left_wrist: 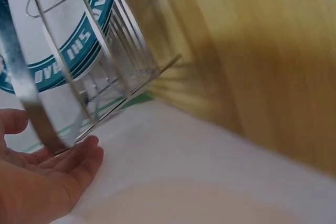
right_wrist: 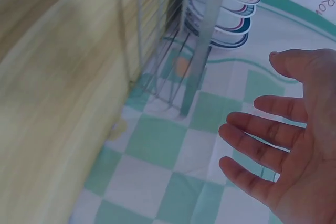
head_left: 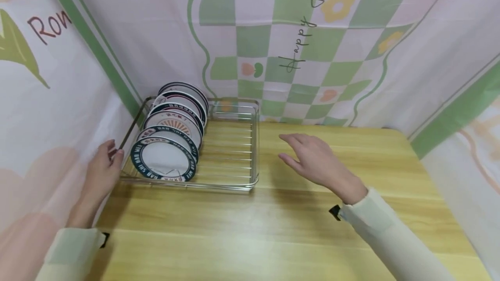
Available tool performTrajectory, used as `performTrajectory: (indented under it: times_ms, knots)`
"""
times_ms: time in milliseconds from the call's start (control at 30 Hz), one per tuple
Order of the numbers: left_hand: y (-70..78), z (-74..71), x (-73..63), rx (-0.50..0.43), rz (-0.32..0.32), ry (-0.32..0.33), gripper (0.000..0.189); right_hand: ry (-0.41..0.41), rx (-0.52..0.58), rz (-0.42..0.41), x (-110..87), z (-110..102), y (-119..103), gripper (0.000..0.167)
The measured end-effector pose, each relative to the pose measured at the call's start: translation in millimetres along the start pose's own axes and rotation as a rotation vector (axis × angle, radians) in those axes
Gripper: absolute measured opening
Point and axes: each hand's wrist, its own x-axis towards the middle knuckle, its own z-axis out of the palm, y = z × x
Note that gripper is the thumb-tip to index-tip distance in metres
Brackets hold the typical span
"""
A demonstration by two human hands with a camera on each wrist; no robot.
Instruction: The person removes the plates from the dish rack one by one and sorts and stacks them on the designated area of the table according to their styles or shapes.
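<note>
A metal wire rack [head_left: 251,151] stands on the table with several round plates [head_left: 166,157] leaning in a row in its left half. The front plates have teal rims with white lettering; those behind carry dark rims. My left hand [head_left: 102,170] is at the rack's left end. In the left wrist view its fingers [left_wrist: 86,163] lie close to the corner of the rim, loosely bent; whether they touch it I cannot tell. To the right of the rack, my right hand [head_left: 314,159] hovers over the table, fingers extended and apart, holding nothing.
The wood-grain table [head_left: 250,233] reaches in front of the rack and to its right. A printed cloth [head_left: 254,40] with green checks hangs behind, and another printed cloth [head_left: 47,112] borders the left side, close to my left hand.
</note>
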Motion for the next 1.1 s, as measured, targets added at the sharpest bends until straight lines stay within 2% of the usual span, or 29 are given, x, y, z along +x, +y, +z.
performTrajectory:
  times_ms: [133,267,533,700,833,1100]
  knots:
    - [-4.9,6.2,3.0,-0.076,-0.067,-0.036,0.060,0.000,-0.008,-0.041,14.8,-1,-10,0.054]
    - [-6.6,11.5,4.6,-0.111,-0.099,-0.027,0.060,0.013,-0.005,-0.089,27.0,2,-17,0.055]
    - [-8.5,18.4,9.9,-0.175,-0.152,-0.004,0.056,-0.010,0.024,-0.111,49.4,2,-34,0.053]
    - [-11.0,17.1,11.4,-0.273,-0.214,-0.033,0.056,-0.106,0.108,-0.101,71.5,-1,-52,0.052]
    - [-13.5,15.7,13.2,-0.292,-0.249,-0.065,0.057,-0.198,0.211,-0.106,92.9,0,-70,0.051]
    - [-15.5,21.2,12.7,-0.283,-0.236,-0.060,0.053,-0.315,0.332,-0.199,127.1,10,-109,0.045]
